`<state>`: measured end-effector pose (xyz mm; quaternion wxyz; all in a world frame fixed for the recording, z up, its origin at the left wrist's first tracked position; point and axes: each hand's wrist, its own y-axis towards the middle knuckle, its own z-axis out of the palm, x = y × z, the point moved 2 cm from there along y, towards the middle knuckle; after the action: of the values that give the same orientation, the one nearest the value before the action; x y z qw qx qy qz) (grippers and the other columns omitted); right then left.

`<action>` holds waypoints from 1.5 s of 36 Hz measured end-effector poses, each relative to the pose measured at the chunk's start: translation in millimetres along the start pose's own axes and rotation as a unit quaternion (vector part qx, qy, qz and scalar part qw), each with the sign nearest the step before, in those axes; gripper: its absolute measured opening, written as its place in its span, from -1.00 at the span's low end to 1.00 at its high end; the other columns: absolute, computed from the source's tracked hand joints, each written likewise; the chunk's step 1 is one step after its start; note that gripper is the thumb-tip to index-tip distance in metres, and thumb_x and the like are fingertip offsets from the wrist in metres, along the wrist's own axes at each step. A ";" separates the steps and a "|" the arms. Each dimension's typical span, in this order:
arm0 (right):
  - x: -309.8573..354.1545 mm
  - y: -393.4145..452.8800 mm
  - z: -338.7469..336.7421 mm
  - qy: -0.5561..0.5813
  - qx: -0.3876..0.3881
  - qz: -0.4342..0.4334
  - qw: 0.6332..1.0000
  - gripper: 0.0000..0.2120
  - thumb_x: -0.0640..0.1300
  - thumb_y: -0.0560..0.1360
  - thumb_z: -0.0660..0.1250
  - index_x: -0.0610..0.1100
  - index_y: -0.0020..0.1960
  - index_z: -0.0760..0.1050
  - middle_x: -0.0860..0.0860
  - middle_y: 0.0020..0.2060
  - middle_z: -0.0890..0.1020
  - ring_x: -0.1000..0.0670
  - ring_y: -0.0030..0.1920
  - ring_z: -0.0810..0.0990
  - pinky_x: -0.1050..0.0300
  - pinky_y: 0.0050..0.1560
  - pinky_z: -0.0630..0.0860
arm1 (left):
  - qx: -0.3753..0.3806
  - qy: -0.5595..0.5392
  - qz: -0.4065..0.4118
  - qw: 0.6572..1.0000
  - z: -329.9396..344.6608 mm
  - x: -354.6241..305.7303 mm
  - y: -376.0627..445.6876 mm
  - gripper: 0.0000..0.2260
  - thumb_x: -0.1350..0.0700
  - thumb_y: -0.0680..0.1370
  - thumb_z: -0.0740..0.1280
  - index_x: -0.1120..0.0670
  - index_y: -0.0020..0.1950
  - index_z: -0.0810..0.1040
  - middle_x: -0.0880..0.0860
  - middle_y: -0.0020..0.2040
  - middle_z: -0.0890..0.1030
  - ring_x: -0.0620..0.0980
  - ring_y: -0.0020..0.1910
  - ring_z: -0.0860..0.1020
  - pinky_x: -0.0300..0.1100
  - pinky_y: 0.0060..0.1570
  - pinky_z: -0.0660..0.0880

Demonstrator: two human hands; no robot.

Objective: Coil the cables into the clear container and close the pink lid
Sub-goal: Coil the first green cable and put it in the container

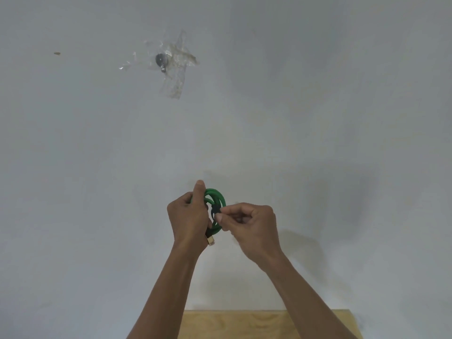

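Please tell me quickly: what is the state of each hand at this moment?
Left hand: closed, gripping the coiled green braided cable.
Right hand: closed, fingertips pinching the small black strap on the coil.

The left hand hides part of the green cable.

The left hand gripped a coiled green cable, its gold connector protruding below. The right hand pinched a black strap on the coil. A wooden tabletop lay beneath; clear tape covered a wall fitting.
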<state>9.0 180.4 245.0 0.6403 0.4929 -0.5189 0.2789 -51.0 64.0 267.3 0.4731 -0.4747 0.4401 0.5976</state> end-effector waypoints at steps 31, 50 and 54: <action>-13.6 -0.4 27.7 -0.046 0.004 -0.003 0.999 -0.89 -0.02 0.58 0.35 0.04 0.10 0.57 0.08 -0.16 0.71 0.09 -0.13 0.69 0.13 -0.04 0.65 | -0.029 -0.076 -0.073 0.994 -0.5 14.7 -5.4 -0.44 -0.19 0.50 0.44 0.09 -0.51 0.30 0.09 -0.52 0.30 0.06 -0.57 0.30 -0.13 -0.49 0.34; -40.4 -12.9 44.5 0.100 -0.081 0.023 0.991 -0.60 -0.21 0.41 0.57 0.14 0.16 0.64 0.05 -0.05 0.76 -0.03 -0.01 0.75 -0.13 0.12 0.64 | -0.065 -0.068 -0.112 0.989 -14.0 26.8 -0.1 -0.50 -0.19 0.61 0.24 0.22 -0.24 0.56 0.09 -0.40 0.50 0.08 -0.42 0.47 -0.05 -0.32 0.49; -44.4 -12.6 44.3 0.114 -0.091 0.040 0.989 -0.60 -0.20 0.40 0.57 0.12 0.17 0.63 0.07 -0.04 0.76 -0.02 0.00 0.74 -0.11 0.13 0.64 | -0.033 -0.054 -0.126 0.990 -18.1 30.4 2.5 -0.61 -0.08 0.64 0.25 0.19 -0.19 0.55 0.11 -0.31 0.52 0.07 -0.44 0.46 -0.10 -0.33 0.46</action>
<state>-10.9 141.9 197.8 0.7258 0.3764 -0.4854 0.3098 -53.8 50.5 234.7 0.5514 -0.5089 0.3304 0.5725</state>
